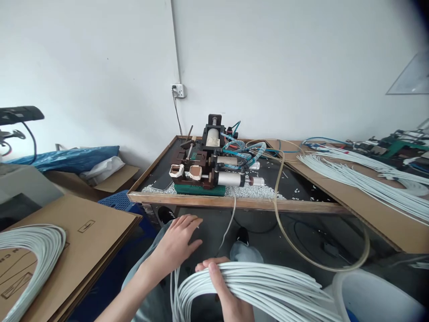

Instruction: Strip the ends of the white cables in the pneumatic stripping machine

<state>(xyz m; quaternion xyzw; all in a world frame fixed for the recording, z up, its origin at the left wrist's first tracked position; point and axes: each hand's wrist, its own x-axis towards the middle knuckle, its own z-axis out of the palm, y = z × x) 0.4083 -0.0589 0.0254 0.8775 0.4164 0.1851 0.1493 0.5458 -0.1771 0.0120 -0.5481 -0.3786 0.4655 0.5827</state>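
My right hand point(224, 286) is wrapped round a thick looped bundle of white cables point(268, 281), thumb on top and fingertips showing at the far side. The bundle bends down to the left, and its cut ends point right. My left hand point(181, 239) hangs over my lap, left of the bundle and apart from it, with fingers stretched out and thumb spread. A tiny white tip shows by its fingers; I cannot make out what it is. Beyond both hands, a pneumatic machine point(204, 165) with metal cylinders stands on a wood-edged table point(197, 201).
White scraps point(258, 192) litter the tabletop. More white cables point(362, 174) lie on cardboard at the right, and another coil point(43, 243) rests on stacked cardboard point(97, 228) at the left. A clear hose point(279, 223) loops down in front, near a white bucket point(372, 295).
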